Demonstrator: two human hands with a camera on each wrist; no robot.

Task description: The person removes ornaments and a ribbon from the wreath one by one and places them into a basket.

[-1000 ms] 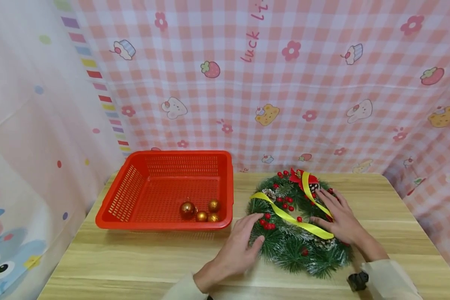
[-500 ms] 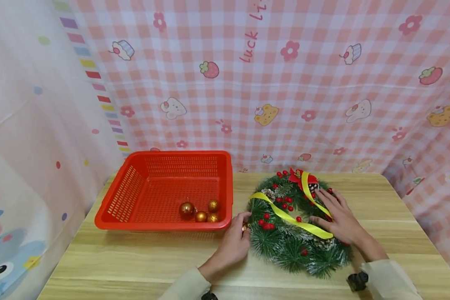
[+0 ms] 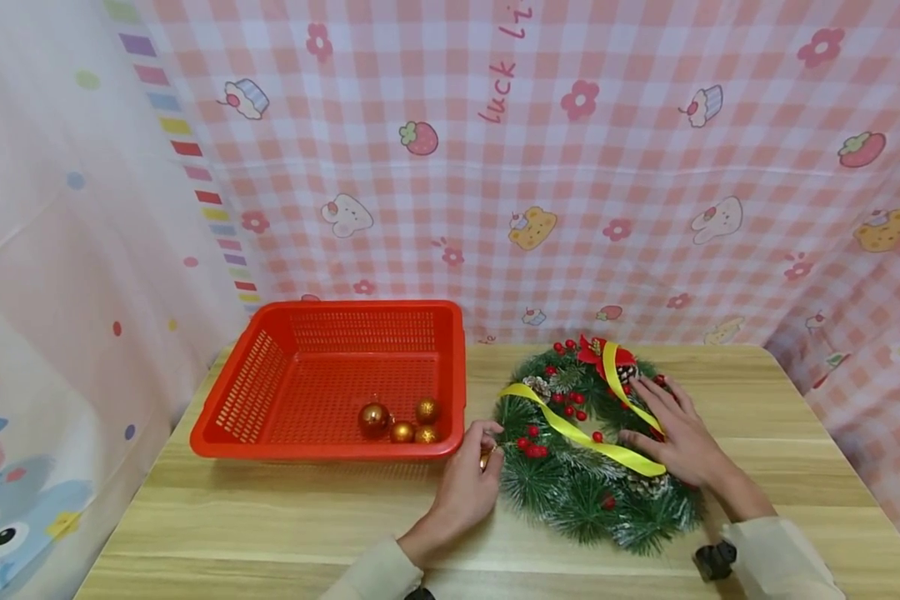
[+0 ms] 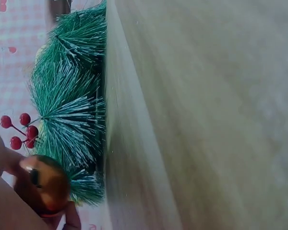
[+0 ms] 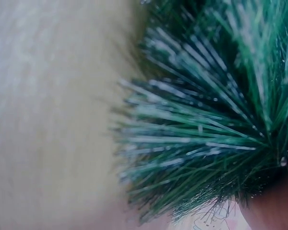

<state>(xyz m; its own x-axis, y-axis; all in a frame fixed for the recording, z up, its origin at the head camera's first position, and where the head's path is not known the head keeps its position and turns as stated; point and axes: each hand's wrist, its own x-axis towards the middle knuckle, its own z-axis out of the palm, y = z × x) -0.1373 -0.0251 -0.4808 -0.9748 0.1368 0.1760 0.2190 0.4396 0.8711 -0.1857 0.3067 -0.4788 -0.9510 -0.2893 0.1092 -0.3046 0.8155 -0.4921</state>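
Here, closest to me, my left hand (image 3: 461, 492) rests on the wooden table (image 3: 270, 517) with its fingers curled round a small gold ball (image 4: 44, 184); in the head view only a tiny bit of the ball (image 3: 486, 456) peeks out between the fingertips; the left wrist view shows it much better, shiny and round, pinched tight right by the green needles and some red berries (image 4: 19, 132); so the ball sits at the left edge of the wreath (image 3: 592, 508), just beside the front rim of the basket.

My right hand (image 3: 682, 442) lies flat on the right side of the wreath; its fingers are spread and fairly straight, pressing down on the needles and the yellow ribbon (image 3: 570, 429); it does not pinch anything that I can see; the right wrist view is just blurry green needles (image 5: 206, 143) and table.

The wreath lies flat on the table; it has frosty tips, pine cones (image 3: 538, 387), red berries and a red flower (image 3: 596, 352) at its far side.

A bit farther, to the left, stands a red basket (image 3: 270, 392) with holes in its walls; three gold balls (image 3: 399, 422) lie together in its near right corner.

Behind it all hangs a pink checked cloth (image 3: 570, 167) with little pictures of strawberries, cupcakes and bears.
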